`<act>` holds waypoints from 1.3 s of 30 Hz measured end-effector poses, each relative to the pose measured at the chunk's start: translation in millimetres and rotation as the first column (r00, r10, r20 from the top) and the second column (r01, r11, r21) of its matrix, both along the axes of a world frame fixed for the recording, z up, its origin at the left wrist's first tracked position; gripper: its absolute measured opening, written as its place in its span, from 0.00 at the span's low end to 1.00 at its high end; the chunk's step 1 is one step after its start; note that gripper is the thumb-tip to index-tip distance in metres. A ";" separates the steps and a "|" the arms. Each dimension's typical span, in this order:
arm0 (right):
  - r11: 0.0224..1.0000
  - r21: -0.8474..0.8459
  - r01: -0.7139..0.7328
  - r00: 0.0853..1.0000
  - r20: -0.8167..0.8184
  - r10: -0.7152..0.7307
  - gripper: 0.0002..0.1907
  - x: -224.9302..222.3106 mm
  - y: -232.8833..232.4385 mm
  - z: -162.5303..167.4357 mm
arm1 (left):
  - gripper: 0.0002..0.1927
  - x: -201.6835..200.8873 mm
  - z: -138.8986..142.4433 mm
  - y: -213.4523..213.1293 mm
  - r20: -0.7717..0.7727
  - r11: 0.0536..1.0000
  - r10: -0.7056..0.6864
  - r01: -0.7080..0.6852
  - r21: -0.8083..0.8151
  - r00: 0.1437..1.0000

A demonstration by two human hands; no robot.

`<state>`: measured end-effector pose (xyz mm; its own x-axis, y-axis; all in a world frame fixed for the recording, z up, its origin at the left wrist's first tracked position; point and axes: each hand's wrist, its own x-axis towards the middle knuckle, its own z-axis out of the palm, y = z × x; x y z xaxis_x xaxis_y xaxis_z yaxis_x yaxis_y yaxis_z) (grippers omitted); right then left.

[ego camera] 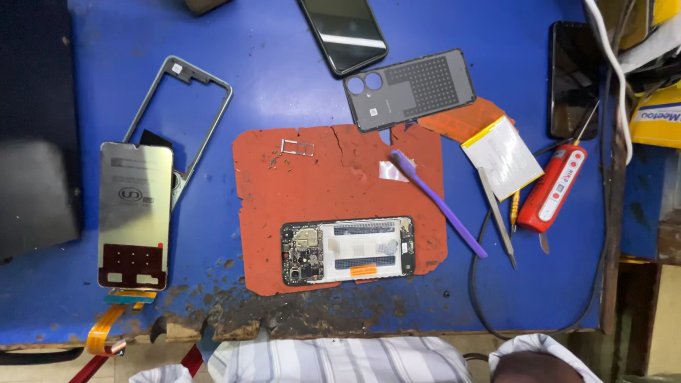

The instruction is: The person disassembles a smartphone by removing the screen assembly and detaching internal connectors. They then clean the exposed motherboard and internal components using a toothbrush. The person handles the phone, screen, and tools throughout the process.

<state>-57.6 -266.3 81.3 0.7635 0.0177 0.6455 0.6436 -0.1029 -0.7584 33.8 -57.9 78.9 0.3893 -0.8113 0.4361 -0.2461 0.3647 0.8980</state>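
Neither of my hands shows in the head view; only my striped shirt (333, 358) and a sleeve (539, 347) appear at the bottom edge. An opened phone body (347, 250) lies on a torn red-orange mat (319, 177), its circuit board and white battery bay exposed. Near the mat's top lie a metal card tray (296, 147) and several tiny screws (274, 160). A purple plastic pry stick (438, 203) lies slanted across the mat's right edge.
On the blue table (269, 78): a display panel (135, 213) with an orange flex cable, an empty grey frame (186, 106), a grey back cover (410, 89), a dark phone (343, 32), another phone (573, 78), a battery (504, 156), tweezers (498, 216), a red tool (553, 188).
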 end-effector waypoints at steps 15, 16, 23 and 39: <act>0.967 -0.023 0.255 0.921 -0.300 -0.250 0.30 -0.7 14.7 -30.8 | 0.10 -6.1 -34.2 -8.9 -0.730 0.979 0.153 -0.004 0.202 0.666; 0.962 -0.019 0.272 0.907 -0.329 -0.263 0.30 -2.4 15.8 -40.0 | 0.10 -7.2 -42.3 -9.5 -0.772 0.979 0.166 -0.008 0.204 0.614; 0.952 0.128 0.278 0.870 -0.454 -0.193 0.29 -20.7 17.4 -69.6 | 0.09 -20.9 -72.4 -6.5 -0.821 0.973 0.209 -0.032 0.227 0.531; 0.943 0.206 0.261 0.873 -0.466 -0.140 0.28 -23.9 23.5 -74.2 | 0.09 -27.7 -74.5 -9.9 -0.858 0.978 0.208 -0.069 0.199 0.471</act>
